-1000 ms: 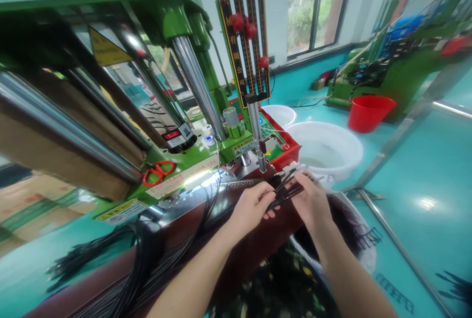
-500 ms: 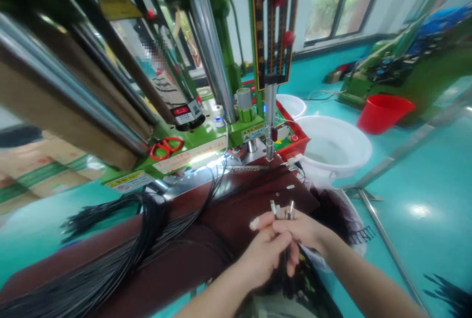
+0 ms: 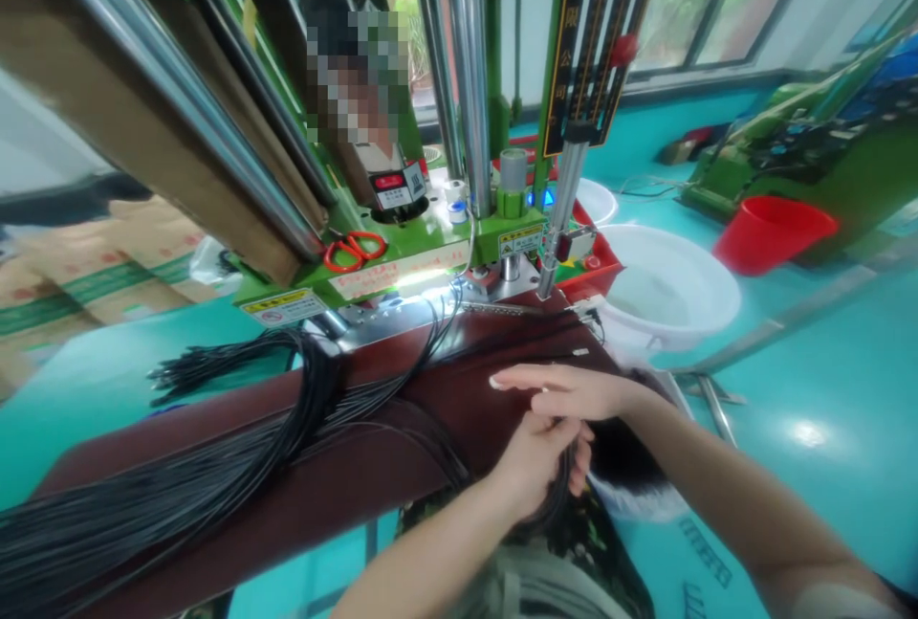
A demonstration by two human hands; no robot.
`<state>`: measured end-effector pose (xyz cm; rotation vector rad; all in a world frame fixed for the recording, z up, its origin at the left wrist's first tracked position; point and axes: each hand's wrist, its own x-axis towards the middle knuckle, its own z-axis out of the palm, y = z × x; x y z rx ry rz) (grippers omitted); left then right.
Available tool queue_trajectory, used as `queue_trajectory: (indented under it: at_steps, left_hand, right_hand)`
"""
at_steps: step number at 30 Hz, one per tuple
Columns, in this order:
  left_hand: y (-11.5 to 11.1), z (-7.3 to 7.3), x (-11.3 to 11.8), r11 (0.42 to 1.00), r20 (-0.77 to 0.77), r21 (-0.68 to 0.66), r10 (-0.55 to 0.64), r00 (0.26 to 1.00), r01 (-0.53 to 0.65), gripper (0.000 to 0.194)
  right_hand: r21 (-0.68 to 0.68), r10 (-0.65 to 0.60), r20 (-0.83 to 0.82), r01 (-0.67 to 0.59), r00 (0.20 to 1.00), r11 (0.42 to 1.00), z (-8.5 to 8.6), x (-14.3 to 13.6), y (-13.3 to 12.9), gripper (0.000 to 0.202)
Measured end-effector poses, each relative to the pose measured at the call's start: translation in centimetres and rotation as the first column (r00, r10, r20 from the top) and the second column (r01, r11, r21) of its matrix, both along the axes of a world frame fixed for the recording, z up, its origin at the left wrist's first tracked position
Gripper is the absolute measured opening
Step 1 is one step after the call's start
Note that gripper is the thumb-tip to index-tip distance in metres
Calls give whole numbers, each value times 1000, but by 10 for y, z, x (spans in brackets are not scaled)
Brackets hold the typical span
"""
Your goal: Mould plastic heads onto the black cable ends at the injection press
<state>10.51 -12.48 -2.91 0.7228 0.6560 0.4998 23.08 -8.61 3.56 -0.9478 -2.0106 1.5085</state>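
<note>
My left hand is closed around a looped bundle of thin black cables that hangs above my lap. Across the top of it lies my right hand, touching the left thumb. Its upper fingers reach leftward over the brown table, while its lower fingers curl down beside the bundle. The cable ends inside my hands are hidden. On the table's left part, a long bunch of black cables is spread out, with another bunch folded across it. A few cables run into the green press.
Red-handled scissors lie on the press. A red control box is at its right. White tubs and a red bucket stand on the floor. A black-filled bag is right of my hands. A person is behind the press.
My view has turned left. The metal connector ends that stuck up between my fingers are out of sight. My right fingers are straighter and reach over the left hand.
</note>
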Motion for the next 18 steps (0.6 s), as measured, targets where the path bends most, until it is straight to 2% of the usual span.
queue_trajectory:
  at_steps: [4, 7, 8, 9, 10, 11, 12, 13, 14, 16, 18]
  left_hand:
    - [-1, -3, 0, 1000, 18, -16, 12, 1000, -12, 44]
    - [3, -1, -3, 990, 37, -56, 135, 990, -132, 43]
    - [6, 0, -6, 979, 43, -74, 192, 980, -188, 43]
    - [11, 0, -9, 965, 49, -89, 253, 966, -248, 43]
    - [16, 1, -14, 947, 53, -96, 313, 948, -307, 44]
    - [21, 1, -19, 929, 54, -93, 365, 929, -359, 44]
    - [25, 0, -24, 913, 47, -80, 403, 914, -399, 43]
    - [28, 0, -30, 904, 30, -62, 426, 904, -424, 43]
    - [31, -2, -35, 899, 5, -39, 436, 900, -435, 44]
    - [32, -5, -43, 902, -44, 8, 431, 901, -431, 43]
    - [29, -9, -48, 911, -72, 49, 412, 908, -410, 42]
  right_hand:
    - [-9, 89, -16, -89, 996, 996, -8, -7, 6, 42]
    - [-32, 142, -14, -143, 990, 989, -8, -13, 17, 43]
    - [-7, 118, -4, -118, 993, 993, -8, -14, 23, 42]
    - [48, 42, 26, -44, 999, 998, -9, -15, 31, 40]
    - [141, -88, 99, 74, 991, 987, -11, -15, 40, 37]
    - [261, -251, 196, 196, 948, 945, -13, -15, 50, 34]
    - [385, -408, 294, 284, 864, 878, -17, -13, 61, 30]
    - [489, -524, 387, 313, 758, 814, -22, -11, 71, 26]
    - [549, -581, 464, 298, 668, 781, -27, -9, 81, 25]
    - [573, -585, 582, 225, 565, 788, -37, -5, 97, 25]
    - [551, -546, 656, 164, 521, 818, -43, -4, 108, 26]
